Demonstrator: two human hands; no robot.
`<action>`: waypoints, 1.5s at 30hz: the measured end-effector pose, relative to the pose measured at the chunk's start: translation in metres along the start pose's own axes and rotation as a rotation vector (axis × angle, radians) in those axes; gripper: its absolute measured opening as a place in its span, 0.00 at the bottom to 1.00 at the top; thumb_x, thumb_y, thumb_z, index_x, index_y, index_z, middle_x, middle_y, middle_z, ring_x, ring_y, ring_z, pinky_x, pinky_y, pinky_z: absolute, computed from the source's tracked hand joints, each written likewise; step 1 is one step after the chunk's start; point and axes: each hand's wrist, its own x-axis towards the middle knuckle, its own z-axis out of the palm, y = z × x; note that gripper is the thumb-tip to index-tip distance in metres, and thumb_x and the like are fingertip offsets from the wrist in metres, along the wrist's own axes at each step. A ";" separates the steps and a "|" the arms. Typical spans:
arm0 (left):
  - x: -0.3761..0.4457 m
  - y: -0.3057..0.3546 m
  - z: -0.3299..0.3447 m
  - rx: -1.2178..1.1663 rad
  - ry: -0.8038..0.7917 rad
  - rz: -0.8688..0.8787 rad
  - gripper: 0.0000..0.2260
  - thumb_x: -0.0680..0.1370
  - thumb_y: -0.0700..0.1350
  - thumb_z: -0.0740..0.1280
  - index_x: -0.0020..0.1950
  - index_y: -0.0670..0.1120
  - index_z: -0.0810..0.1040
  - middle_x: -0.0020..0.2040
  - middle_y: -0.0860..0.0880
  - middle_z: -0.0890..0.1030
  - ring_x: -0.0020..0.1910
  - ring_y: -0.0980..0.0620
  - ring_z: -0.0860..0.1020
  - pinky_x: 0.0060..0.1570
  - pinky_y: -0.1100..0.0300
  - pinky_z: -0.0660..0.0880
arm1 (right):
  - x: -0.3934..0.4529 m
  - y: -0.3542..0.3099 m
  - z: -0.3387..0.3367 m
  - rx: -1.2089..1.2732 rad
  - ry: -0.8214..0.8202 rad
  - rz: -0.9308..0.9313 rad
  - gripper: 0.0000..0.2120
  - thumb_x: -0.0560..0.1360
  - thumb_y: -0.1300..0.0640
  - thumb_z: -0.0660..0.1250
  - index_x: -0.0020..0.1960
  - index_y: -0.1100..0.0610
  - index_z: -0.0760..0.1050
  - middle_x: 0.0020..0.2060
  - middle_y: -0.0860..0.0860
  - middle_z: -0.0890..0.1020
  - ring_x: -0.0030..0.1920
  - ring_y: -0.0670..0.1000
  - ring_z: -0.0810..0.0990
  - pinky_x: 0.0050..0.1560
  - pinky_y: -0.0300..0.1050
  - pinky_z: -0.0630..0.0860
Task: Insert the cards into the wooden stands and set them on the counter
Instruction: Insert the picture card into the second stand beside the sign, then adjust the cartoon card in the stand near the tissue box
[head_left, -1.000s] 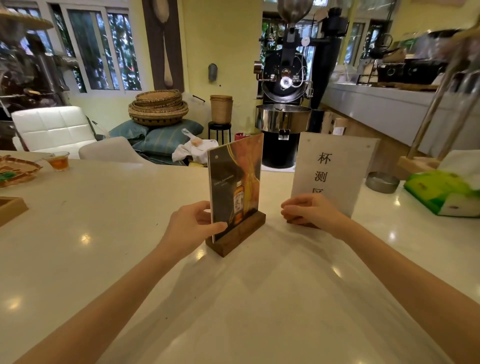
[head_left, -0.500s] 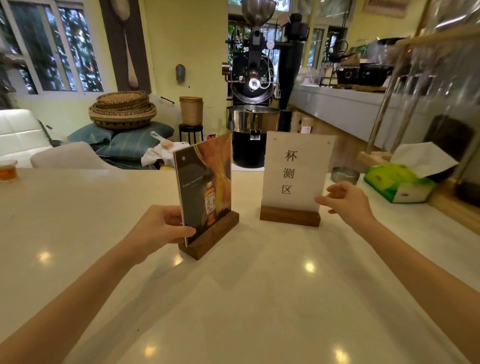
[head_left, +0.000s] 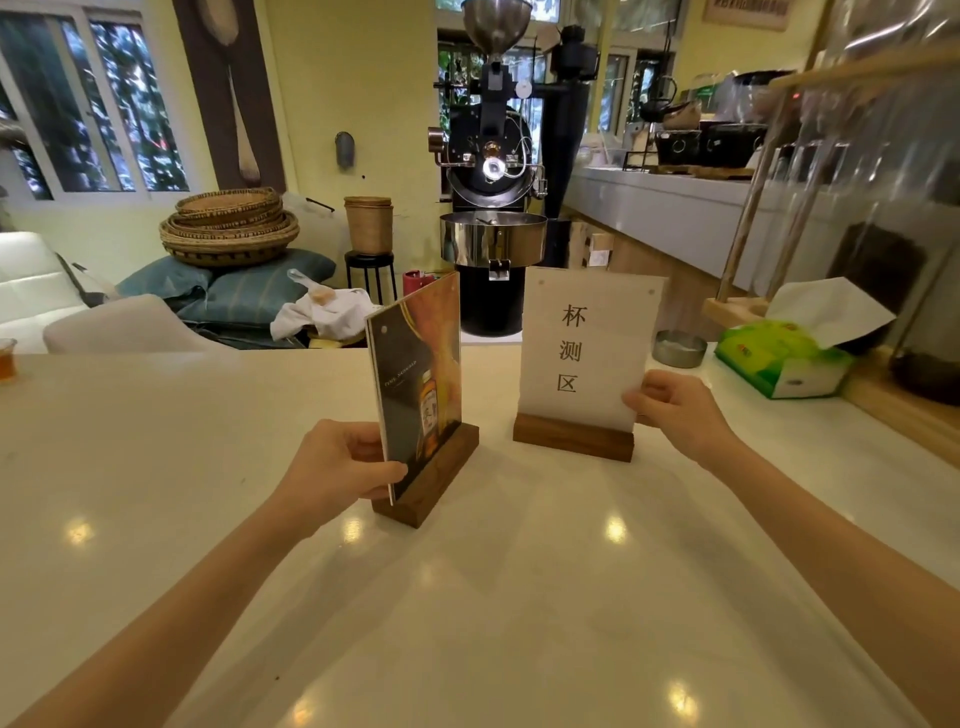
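Observation:
Two card stands sit upright on the white counter (head_left: 519, 597). The left one is a dark picture card (head_left: 418, 374) showing a bottle, slotted into a wooden base (head_left: 434, 480) and turned at an angle. My left hand (head_left: 343, 467) grips that card's near lower edge. To its right a white card (head_left: 587, 343) with three black characters stands in a second wooden base (head_left: 571, 439), facing me. My right hand (head_left: 680, 410) pinches the white card's lower right corner.
A green tissue box (head_left: 779, 358) and a small metal dish (head_left: 678, 348) lie at the right. A glass of tea (head_left: 6, 358) stands at the far left edge. A wooden ledge (head_left: 904, 410) runs along the right side. A coffee roaster (head_left: 493, 208) stands beyond the counter.
My right hand moved from the white stand's base out to the card's right edge and now pinches its lower right corner. The left hand kept its grip on the picture card.

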 end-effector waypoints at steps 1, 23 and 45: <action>0.001 0.002 0.006 -0.006 0.003 0.012 0.17 0.70 0.32 0.68 0.57 0.43 0.78 0.43 0.48 0.82 0.39 0.55 0.81 0.30 0.67 0.79 | -0.004 -0.001 -0.001 -0.019 0.013 -0.015 0.11 0.73 0.62 0.65 0.55 0.63 0.76 0.53 0.60 0.81 0.52 0.60 0.80 0.56 0.54 0.78; 0.031 0.091 0.227 -0.096 -0.061 0.258 0.10 0.67 0.36 0.68 0.47 0.41 0.83 0.34 0.49 0.80 0.37 0.52 0.77 0.42 0.60 0.76 | -0.059 0.060 -0.121 -0.238 0.426 0.085 0.09 0.71 0.60 0.69 0.38 0.66 0.78 0.36 0.64 0.83 0.39 0.58 0.83 0.46 0.55 0.80; 0.035 0.177 0.412 -0.210 -0.132 0.175 0.25 0.70 0.36 0.67 0.67 0.42 0.68 0.61 0.41 0.78 0.56 0.46 0.77 0.55 0.56 0.75 | -0.043 0.099 -0.222 -0.308 0.603 0.390 0.08 0.70 0.61 0.68 0.33 0.62 0.78 0.31 0.59 0.80 0.33 0.53 0.77 0.35 0.40 0.69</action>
